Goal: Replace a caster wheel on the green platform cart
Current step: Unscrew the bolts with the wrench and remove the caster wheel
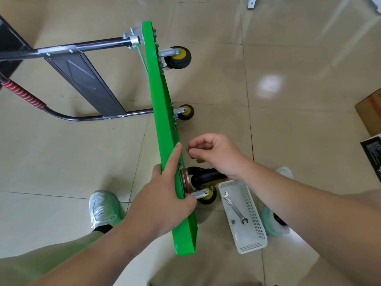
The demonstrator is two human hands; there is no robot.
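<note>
L grip: left hand [165, 201] clasped over edge of green platform cart [156, 104], tipped on its side on floor, index finger straight along deck | R grip: right hand [212, 151] pinching small part [188, 150], too tiny to identify | caster wheel [203, 175] just below, partly hidden by right wrist | wrench [235, 207] in white basket [253, 240] beside.

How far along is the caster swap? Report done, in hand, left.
Done: the deck stands on edge, and a caster sits against it by the hands. In hand: the left hand grips the deck at that caster; the right hand pinches a small part, too small to name. Left: probably fastening, since the wrench lies in the basket beside a loose piece.
</note>
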